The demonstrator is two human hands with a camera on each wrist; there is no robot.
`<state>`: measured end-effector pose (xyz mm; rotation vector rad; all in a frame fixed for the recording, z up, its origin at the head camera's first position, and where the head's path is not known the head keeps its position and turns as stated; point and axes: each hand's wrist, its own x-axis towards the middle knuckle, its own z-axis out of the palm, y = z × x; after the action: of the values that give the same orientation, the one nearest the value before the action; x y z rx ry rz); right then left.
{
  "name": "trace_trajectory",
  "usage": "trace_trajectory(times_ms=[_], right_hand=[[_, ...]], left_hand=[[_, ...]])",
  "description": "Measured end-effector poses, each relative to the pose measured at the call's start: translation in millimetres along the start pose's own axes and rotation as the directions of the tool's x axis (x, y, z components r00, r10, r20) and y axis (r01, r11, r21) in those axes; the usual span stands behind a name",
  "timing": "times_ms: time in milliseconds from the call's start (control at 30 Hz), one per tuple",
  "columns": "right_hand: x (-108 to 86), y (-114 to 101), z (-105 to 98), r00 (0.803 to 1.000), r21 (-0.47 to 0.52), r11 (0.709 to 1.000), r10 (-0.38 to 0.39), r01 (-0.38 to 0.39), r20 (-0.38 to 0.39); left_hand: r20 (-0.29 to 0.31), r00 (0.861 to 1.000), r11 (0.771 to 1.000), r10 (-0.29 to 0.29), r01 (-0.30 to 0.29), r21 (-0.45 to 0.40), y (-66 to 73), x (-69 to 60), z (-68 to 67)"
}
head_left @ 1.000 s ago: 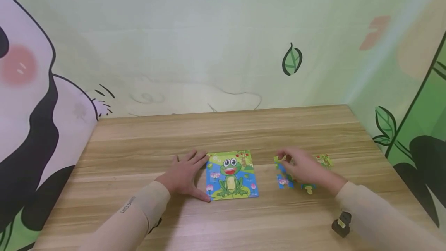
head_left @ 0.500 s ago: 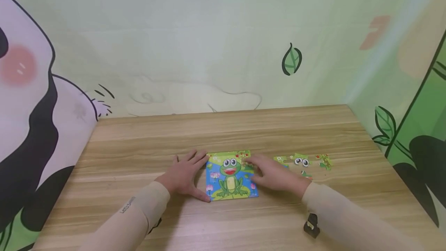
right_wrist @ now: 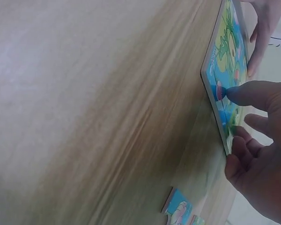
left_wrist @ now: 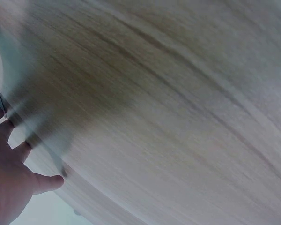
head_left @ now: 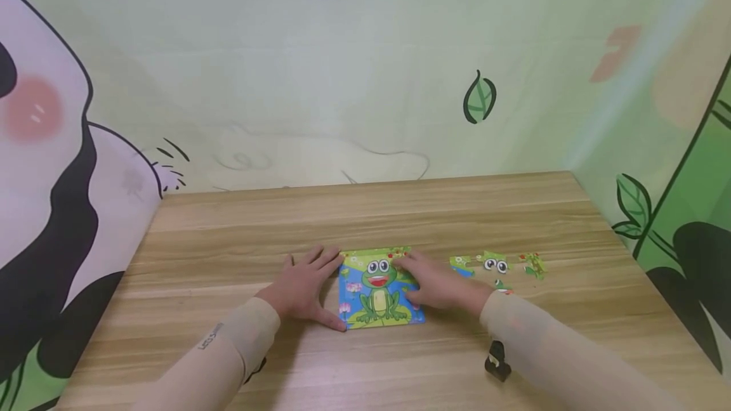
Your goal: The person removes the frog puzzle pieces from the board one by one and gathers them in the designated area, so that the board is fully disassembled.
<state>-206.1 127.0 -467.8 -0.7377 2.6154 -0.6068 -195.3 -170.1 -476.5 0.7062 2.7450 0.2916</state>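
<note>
Two pale sleeves nearest, the left sleeve point(head_left: 219, 347) with small lettering, the right sleeve point(head_left: 562, 351) with a black device point(head_left: 498, 363) at its wrist. Left hand point(head_left: 302, 283): fingers spread wide, thumb out, tips at the left edge of the frog puzzle point(head_left: 378, 290); gripping nothing. Right hand point(head_left: 438, 281): thumb on the puzzle's right part, other fingers bent near that edge, gap between; can't tell from here if anything is pinched. Puzzle lies flat on the wood-grain table point(head_left: 365, 217), between both hands. Loose pieces to its right, partly behind the right arm; one piece point(head_left: 494, 264) shows two eyes. Behind the table, pale green wall point(head_left: 342, 68), leaf prints, panda-like figure point(head_left: 40, 106) at left.
</note>
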Motion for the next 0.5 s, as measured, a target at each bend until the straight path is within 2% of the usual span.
trace_trajectory(times_ms=[367, 500], right_hand=[[-2.7, -0.9, 4.2, 0.995, -0.018, 0.999, -0.029, 0.027, -0.092], [-2.4, 1.6, 5.8, 0.989, -0.008, 0.998, -0.07, 0.069, -0.133]], left_hand=[[0.0, 1.0, 1.0, -0.001, 0.001, -0.001, -0.4, 0.5, 1.2], [0.001, 1.0, 1.0, 0.001, -0.001, -0.003, -0.7, 0.4, 1.2]])
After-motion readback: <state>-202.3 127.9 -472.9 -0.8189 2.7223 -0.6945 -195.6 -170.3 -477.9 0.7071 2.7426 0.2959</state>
